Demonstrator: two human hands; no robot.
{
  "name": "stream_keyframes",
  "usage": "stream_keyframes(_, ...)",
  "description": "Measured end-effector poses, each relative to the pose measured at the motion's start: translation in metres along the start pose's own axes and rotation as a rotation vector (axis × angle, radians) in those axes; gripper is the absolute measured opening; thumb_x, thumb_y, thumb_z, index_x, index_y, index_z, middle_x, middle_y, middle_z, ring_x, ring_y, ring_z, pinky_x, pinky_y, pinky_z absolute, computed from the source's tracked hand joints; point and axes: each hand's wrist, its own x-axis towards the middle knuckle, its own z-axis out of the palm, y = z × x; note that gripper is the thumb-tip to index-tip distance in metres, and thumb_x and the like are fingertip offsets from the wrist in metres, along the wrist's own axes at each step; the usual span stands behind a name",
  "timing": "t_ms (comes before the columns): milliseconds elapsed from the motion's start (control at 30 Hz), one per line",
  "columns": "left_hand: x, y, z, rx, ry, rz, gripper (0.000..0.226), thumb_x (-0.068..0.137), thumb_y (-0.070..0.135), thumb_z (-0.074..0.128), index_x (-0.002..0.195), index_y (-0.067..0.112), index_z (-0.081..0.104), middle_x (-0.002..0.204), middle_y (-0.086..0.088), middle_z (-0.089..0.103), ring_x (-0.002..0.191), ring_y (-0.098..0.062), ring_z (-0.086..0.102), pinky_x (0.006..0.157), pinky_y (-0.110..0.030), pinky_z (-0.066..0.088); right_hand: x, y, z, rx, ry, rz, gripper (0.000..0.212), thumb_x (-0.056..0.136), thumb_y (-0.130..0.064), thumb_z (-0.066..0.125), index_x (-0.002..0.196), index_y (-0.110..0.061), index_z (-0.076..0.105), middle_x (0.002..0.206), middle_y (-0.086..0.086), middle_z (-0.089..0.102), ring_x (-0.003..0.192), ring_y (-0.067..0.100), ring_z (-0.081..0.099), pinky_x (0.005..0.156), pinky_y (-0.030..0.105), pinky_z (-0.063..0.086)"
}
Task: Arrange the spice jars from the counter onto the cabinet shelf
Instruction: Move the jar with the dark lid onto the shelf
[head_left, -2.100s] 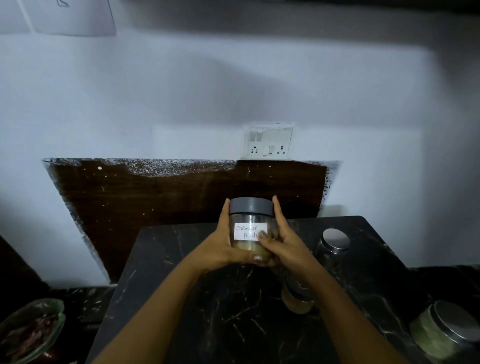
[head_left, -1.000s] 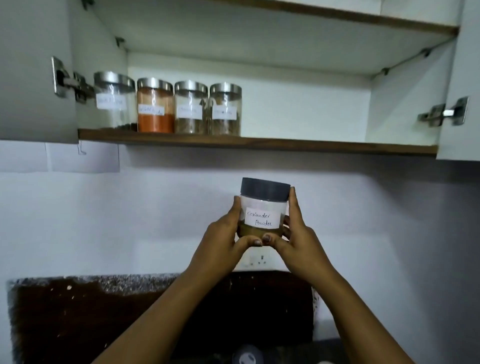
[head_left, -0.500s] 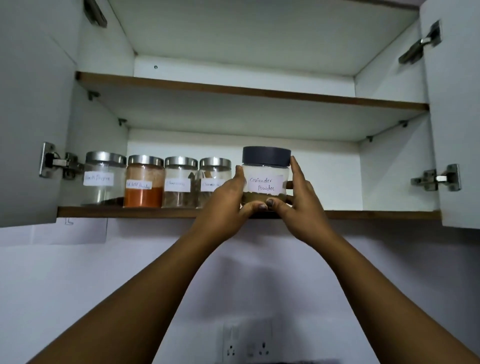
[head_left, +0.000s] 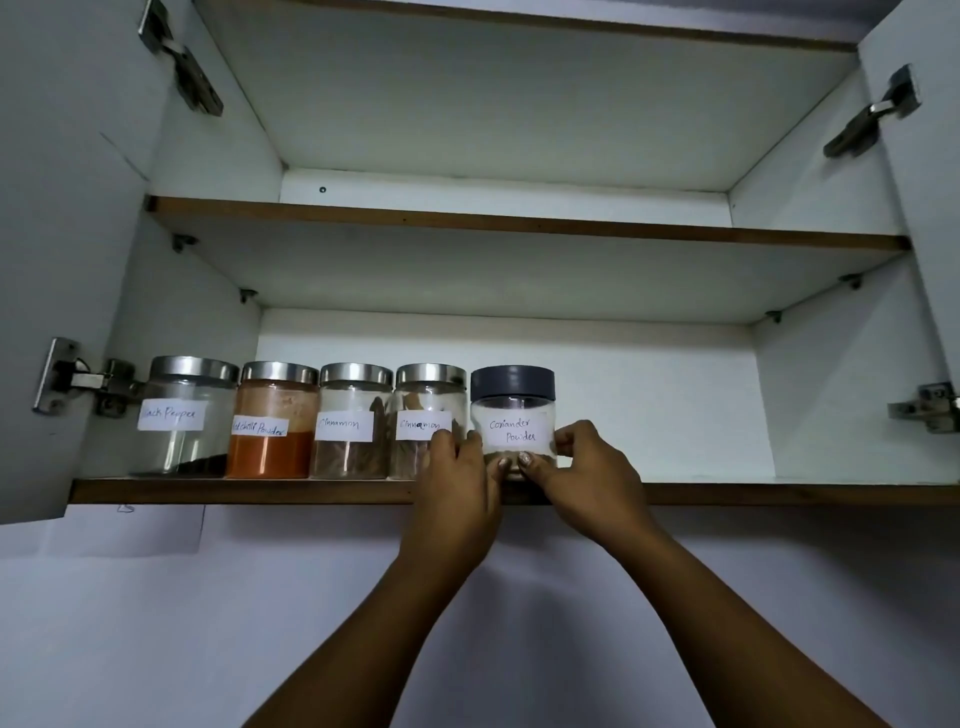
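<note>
Brings the coriander powder jar (head_left: 513, 415) up from the bench and sets it on the lower cabinet shelf (head_left: 260, 491), just right of the second cinnamon jar (head_left: 423, 410), with left hand (head_left: 457, 470) and right hand (head_left: 584, 467) both still gripping its base, leaving only release for this jar.
</note>
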Motion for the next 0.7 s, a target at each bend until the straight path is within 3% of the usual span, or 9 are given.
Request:
stream_keyframes(100, 0.006, 0.002, 0.007, 0.023, 0.042, -0.048, 0.033, 0.095, 0.024, 0.046, 0.120, 0.003, 0.052, 0.113, -0.016, 0.051, 0.101, -0.028, 0.049, 0.084, -0.034, 0.041, 0.007, 0.000, 0.006, -0.078, 0.005, 0.011, 0.043, 0.087, -0.048, 0.056, 0.115, -0.018, 0.046, 0.118, 0.000, 0.062, 0.106, 0.023, 0.059, 0.083, 0.031, 0.044)
stream_keyframes(200, 0.011, 0.002, 0.011, 0.033, 0.059, -0.050, 0.035, 0.094, 0.021, 0.047, 0.124, 0.003, 0.048, 0.115, -0.015, 0.052, 0.104, -0.027, 0.049, 0.086, -0.034, 0.041, 0.012, -0.001, 0.011, -0.159, 0.003, -0.005, 0.040, 0.088, -0.048, 0.052, 0.113, -0.018, 0.043, 0.115, 0.002, 0.063, 0.106, 0.025, 0.059, 0.091, 0.038, 0.043)
stream_keyframes(367, 0.014, -0.001, 0.016, 0.046, 0.065, -0.059, 0.031, 0.093, 0.021, 0.050, 0.119, 0.004, 0.049, 0.114, -0.013, 0.053, 0.103, -0.026, 0.049, 0.085, -0.032, 0.040, 0.017, 0.000, 0.016, -0.265, -0.032, -0.022, 0.041, 0.090, -0.047, 0.046, 0.116, -0.016, 0.040, 0.111, 0.004, 0.065, 0.106, 0.029, 0.059, 0.089, 0.039, 0.035)
stream_keyframes(467, 0.015, -0.002, 0.017, 0.046, 0.059, -0.074, 0.026, 0.092, 0.013, 0.053, 0.115, 0.004, 0.049, 0.112, -0.013, 0.053, 0.100, -0.026, 0.049, 0.081, -0.032, 0.040, 0.016, 0.001, 0.019, -0.276, -0.036, -0.038, 0.053, 0.089, -0.050, 0.048, 0.125, -0.014, 0.034, 0.117, 0.006, 0.063, 0.110, 0.031, 0.057, 0.090, 0.040, 0.035)
stream_keyframes(567, 0.013, -0.001, 0.017, 0.077, 0.044, -0.077, 0.031, 0.088, 0.004, 0.055, 0.118, 0.002, 0.049, 0.115, -0.014, 0.052, 0.104, -0.027, 0.047, 0.084, -0.032, 0.040, 0.016, 0.003, 0.023, -0.186, -0.002, -0.063, 0.073, 0.085, -0.048, 0.057, 0.138, -0.012, 0.023, 0.130, 0.007, 0.053, 0.119, 0.029, 0.051, 0.095, 0.041, 0.036)
stream_keyframes(633, 0.006, 0.002, 0.013, 0.108, 0.040, -0.020, 0.027, 0.081, -0.002, 0.061, 0.106, 0.001, 0.054, 0.107, -0.015, 0.055, 0.096, -0.029, 0.050, 0.076, -0.031, 0.039, 0.013, 0.005, 0.024, -0.159, -0.002, -0.110, 0.084, 0.083, -0.045, 0.062, 0.145, -0.013, 0.014, 0.140, 0.010, 0.042, 0.126, 0.029, 0.044, 0.102, 0.041, 0.036)
stream_keyframes(700, -0.004, 0.004, 0.011, 0.152, 0.003, 0.067, 0.034, 0.060, -0.006, 0.073, 0.089, 0.004, 0.057, 0.091, -0.014, 0.059, 0.079, -0.028, 0.055, 0.064, -0.029, 0.040, 0.005, 0.007, 0.024, -0.210, -0.047, -0.164, 0.090, 0.083, -0.043, 0.062, 0.148, -0.016, 0.006, 0.151, 0.018, 0.024, 0.134, 0.035, 0.033, 0.111, 0.042, 0.030)
